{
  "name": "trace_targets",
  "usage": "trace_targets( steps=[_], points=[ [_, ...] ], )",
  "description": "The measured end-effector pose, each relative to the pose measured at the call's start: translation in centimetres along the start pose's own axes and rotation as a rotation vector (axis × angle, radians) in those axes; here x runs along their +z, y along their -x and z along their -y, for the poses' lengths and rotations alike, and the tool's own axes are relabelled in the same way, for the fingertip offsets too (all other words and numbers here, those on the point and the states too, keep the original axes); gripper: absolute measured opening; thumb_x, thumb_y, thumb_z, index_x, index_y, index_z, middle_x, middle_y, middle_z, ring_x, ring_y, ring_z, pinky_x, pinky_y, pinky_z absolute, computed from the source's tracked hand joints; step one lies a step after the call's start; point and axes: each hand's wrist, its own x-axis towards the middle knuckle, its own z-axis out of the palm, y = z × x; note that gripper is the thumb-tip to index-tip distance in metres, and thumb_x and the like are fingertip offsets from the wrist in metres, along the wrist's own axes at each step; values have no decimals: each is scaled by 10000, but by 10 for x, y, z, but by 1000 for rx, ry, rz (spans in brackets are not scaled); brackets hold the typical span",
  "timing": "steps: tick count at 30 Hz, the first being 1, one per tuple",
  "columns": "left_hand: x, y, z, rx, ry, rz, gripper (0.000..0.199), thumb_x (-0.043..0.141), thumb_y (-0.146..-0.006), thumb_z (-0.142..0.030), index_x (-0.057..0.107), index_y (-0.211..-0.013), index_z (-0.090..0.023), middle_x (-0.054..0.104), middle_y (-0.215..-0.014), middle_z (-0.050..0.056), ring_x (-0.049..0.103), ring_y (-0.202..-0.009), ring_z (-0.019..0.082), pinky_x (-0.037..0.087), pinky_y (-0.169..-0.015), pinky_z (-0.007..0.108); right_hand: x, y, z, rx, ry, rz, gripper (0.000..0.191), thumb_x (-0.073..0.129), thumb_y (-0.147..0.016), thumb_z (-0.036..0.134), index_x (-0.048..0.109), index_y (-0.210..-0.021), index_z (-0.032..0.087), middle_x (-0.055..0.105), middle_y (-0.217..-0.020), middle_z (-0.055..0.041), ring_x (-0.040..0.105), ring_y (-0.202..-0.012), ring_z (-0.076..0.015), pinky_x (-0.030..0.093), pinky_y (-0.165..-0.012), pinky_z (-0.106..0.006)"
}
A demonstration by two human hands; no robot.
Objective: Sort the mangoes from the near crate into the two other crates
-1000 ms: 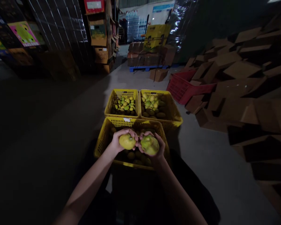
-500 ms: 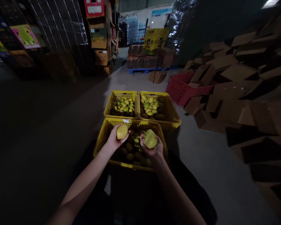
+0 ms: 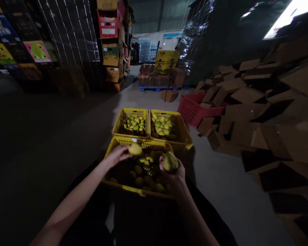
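Over the left part of the near yellow crate (image 3: 133, 189), my left hand (image 3: 118, 155) has its fingers at a yellow fruit (image 3: 135, 149), which is slightly blurred. My right hand (image 3: 176, 172) is wrapped round a larger green-yellow fruit (image 3: 170, 162) above the crate's right side. Inside the near crate lie several fruits (image 3: 139, 181), partly in shadow. Behind it stand two more yellow crates side by side: the back left crate (image 3: 115, 127) and the back right crate (image 3: 186, 131), both holding several green and yellow fruits.
A red crate (image 3: 192, 111) stands to the right, beside a large heap of cardboard boxes (image 3: 246, 112). Farther back are a blue pallet (image 3: 156, 89) with boxes and, at left, a tall stack of cartons (image 3: 111, 51).
The view has tilted up a little, so the crates sit lower. My left hand has shifted left and turned on the yellow fruit. My right hand has moved slightly right with its fruit.
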Motion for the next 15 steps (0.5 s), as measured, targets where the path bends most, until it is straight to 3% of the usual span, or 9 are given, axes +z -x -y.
trace_targets(
  steps=[1, 2, 5, 11, 13, 15],
  points=[
    [-11, -8, -15, 78, 80, -101, 104, 567, -828, -253, 573, -914, -194, 663, -876, 3, 655, -835, 103, 525, -795, 209, -1, 0, 1, 0, 8, -10, 222, 432, -777, 240, 609, -907, 205, 672, -692, -26, 648, -632, -183, 520, -479, -262],
    [-20, -13, -26, 97, 258, -282, 85, 587, -810, -198, 552, -886, -185, 646, -785, -5, 657, -735, 91, 535, -748, 204, -2, 0, 1, 3, 17, -18, 226, 436, -773, 235, 610, -915, 209, 673, -699, -23, 647, -637, -181, 521, -483, -261],
    [-33, -18, -34, 34, 458, -396, 98, 572, -774, -89, 512, -793, -164, 582, -634, -24, 640, -590, 95, 545, -670, 231, -5, -1, 0, 8, 57, -25, 225, 439, -764, 213, 605, -916, 214, 677, -704, -23, 640, -630, -175, 513, -479, -254],
    [-3, -9, -6, -33, 356, -250, 134, 550, -734, -69, 529, -832, -157, 635, -741, 15, 662, -651, 127, 523, -660, 248, -11, -10, -14, 24, 208, -31, 183, 453, -790, 250, 594, -888, 185, 679, -686, -42, 641, -602, -184, 485, -456, -257],
    [5, -5, -2, 10, 87, -157, 90, 530, -770, -130, 543, -855, -157, 646, -781, 31, 661, -685, 130, 509, -691, 248, -17, -14, -29, 42, 296, -69, 149, 478, -786, 257, 590, -847, 180, 671, -650, -37, 632, -574, -184, 504, -493, -285],
    [9, 2, 0, 153, -349, -17, 130, 522, -801, -217, 580, -904, -162, 664, -866, 59, 663, -796, 167, 495, -780, 286, -28, -15, -51, 91, 413, -137, 120, 508, -784, 274, 582, -795, 180, 648, -592, -24, 619, -539, -182, 524, -541, -316]
  ],
)
